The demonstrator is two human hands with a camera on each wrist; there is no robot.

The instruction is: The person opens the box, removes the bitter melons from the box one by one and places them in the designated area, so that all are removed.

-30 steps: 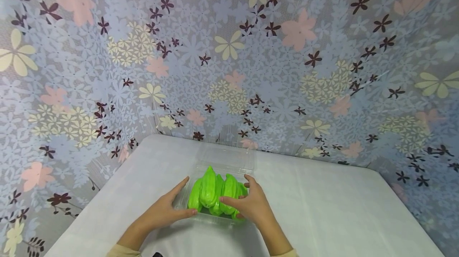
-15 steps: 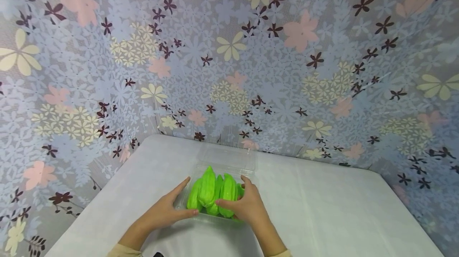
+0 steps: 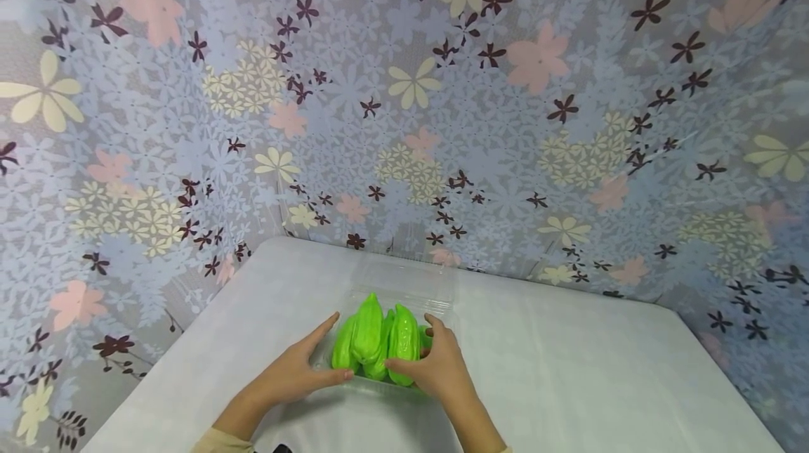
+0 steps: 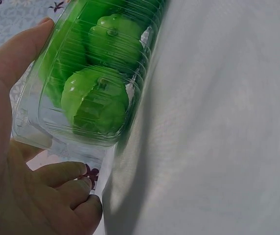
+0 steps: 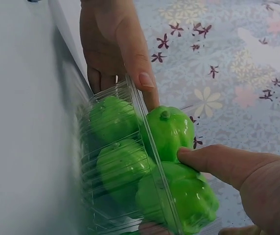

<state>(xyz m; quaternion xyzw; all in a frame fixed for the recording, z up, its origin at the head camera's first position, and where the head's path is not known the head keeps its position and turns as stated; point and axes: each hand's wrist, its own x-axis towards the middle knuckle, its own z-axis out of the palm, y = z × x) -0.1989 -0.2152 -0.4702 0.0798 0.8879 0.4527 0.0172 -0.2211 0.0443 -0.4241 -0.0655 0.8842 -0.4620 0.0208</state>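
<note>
Several glossy, ridged green peppers (image 3: pixel 369 330) with pointed ends lie packed in a clear plastic clamshell box (image 4: pixel 52 115), its lid (image 3: pixel 404 277) folded open toward the wall. My left hand (image 3: pixel 293 371) holds the box's left side, thumb at the front rim and fingers spread along the outside. My right hand (image 3: pixel 439 362) reaches over the right side of the box. Its thumb presses the stem end of a pepper (image 3: pixel 404 344), and its other fingers go behind that pepper, partly hidden. In the right wrist view, two peppers (image 5: pixel 194 205) rise above the rim.
The box stands on a table with a white cloth (image 3: pixel 569 355). Behind the table hangs a floral-patterned covering (image 3: pixel 404 123). A small dark object (image 3: pixel 281 449) shows at the bottom edge near the left forearm.
My right hand has moved slightly left and deeper over the box, and the pepper by its thumb has shifted a little. The left hand stays at the box. The head view has drifted slightly.
</note>
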